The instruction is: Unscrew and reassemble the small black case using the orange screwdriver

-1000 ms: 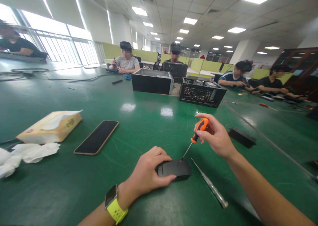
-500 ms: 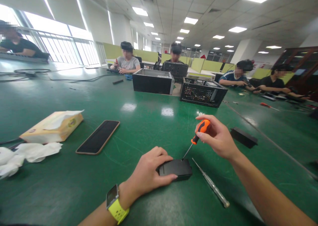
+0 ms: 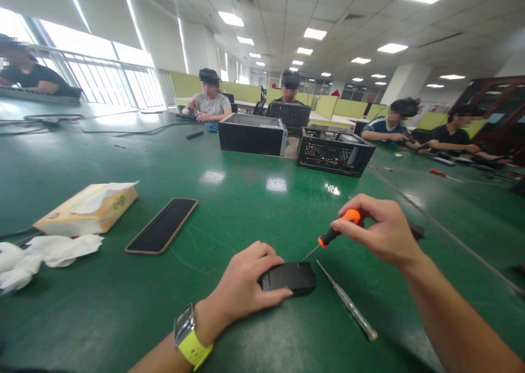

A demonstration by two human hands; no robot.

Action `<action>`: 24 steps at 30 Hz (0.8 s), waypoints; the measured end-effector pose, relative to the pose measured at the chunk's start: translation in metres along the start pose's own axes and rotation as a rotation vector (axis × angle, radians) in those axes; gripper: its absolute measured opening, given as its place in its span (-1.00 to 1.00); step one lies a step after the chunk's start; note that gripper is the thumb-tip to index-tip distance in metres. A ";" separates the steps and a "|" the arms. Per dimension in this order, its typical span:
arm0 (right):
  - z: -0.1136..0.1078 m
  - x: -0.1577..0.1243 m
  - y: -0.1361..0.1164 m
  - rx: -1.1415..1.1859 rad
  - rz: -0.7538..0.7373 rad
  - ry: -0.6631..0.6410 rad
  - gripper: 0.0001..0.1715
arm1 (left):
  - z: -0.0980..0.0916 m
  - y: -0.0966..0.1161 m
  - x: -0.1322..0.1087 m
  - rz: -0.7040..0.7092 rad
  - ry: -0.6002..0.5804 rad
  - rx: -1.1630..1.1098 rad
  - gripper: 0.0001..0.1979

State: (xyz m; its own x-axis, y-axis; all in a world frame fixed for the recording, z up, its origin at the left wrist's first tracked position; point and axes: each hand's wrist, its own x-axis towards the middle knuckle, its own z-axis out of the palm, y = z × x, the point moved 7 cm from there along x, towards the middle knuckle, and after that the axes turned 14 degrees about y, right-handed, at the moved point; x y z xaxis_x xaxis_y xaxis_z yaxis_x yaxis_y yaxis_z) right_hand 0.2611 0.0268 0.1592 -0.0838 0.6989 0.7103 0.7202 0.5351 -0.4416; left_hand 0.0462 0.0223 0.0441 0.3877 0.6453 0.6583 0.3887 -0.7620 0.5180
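A small black rectangular box (image 3: 292, 278) lies on the green table, gripped at its left end between the thumb and fingers of my left hand (image 3: 252, 283). My right hand (image 3: 375, 225) is closed round the handle of an orange-and-black screwdriver (image 3: 328, 236). The screwdriver slants down to the left, its tip at the far edge of the box's top; whether it sits in a screw or a seam is too small to tell. To the right of the box lies a thin clear-handled screwdriver (image 3: 348, 304), touched by neither hand.
A phone (image 3: 163, 226), a tissue pack (image 3: 88, 209) and crumpled tissues (image 3: 61, 251) are on the left. Another black piece (image 3: 417, 231) is partly hidden behind my right hand. Farther off stand a black case (image 3: 252, 135) and a perforated chassis (image 3: 334, 153). Several people sit around the table.
My right hand has moved right and slightly down, tilting the screwdriver closer to the table while its tip stays on the box. My left hand and the box have barely moved.
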 end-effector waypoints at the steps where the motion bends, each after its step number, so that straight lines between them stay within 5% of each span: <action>1: 0.001 0.000 0.000 -0.001 0.005 -0.016 -0.78 | 0.001 0.000 0.000 -0.002 0.000 0.005 -0.61; 4: 0.005 -0.002 0.000 0.092 0.035 -0.150 -0.77 | 0.003 -0.002 -0.001 -0.008 -0.003 0.012 -0.61; 9: -0.002 -0.006 0.001 0.230 0.105 -0.046 -0.84 | 0.004 -0.002 -0.001 -0.005 -0.009 0.008 -0.61; 24: 0.019 -0.012 -0.008 0.219 0.069 -0.138 -0.82 | 0.005 0.001 -0.001 0.024 -0.026 0.019 -0.59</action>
State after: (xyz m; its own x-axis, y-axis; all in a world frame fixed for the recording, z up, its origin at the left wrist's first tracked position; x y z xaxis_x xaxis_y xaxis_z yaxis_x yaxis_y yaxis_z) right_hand 0.2428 0.0235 0.1441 -0.1436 0.7870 0.6000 0.5624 0.5637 -0.6049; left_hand 0.0504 0.0214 0.0415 0.4186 0.6284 0.6557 0.3950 -0.7761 0.4916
